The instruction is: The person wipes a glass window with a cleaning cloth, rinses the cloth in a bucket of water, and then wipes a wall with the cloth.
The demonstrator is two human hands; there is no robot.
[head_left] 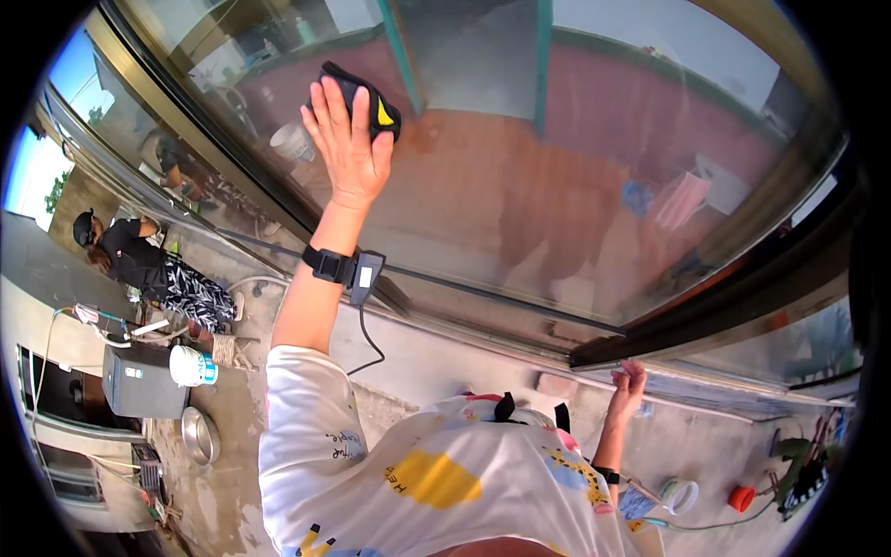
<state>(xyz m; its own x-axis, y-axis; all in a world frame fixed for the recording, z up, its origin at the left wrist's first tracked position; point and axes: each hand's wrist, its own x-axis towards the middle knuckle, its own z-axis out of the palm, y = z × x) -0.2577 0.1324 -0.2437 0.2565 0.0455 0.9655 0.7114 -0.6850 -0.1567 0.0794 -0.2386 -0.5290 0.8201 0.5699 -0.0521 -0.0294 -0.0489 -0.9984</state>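
My left hand (348, 139) is raised against the large glass pane (464, 195). Its palm presses a black cleaning pad with a yellow patch (383, 111) to the glass, fingers stretched over it and the thumb along its lower edge. Part of the pad is hidden beneath the hand. Lower and to the right, my right hand (631, 385) hangs near the bottom of the dark window frame (613, 351). Its fingers are loosely bent and apart, and I see nothing in them. Whether its fingertips touch the frame I cannot tell.
A person in dark clothes (139, 255) is at the left by the window row. Near them are a white bucket (192, 366), a grey box (139, 382) and a metal basin (200, 436). Behind my right arm stand a white bucket (680, 496) and a red container (741, 498).
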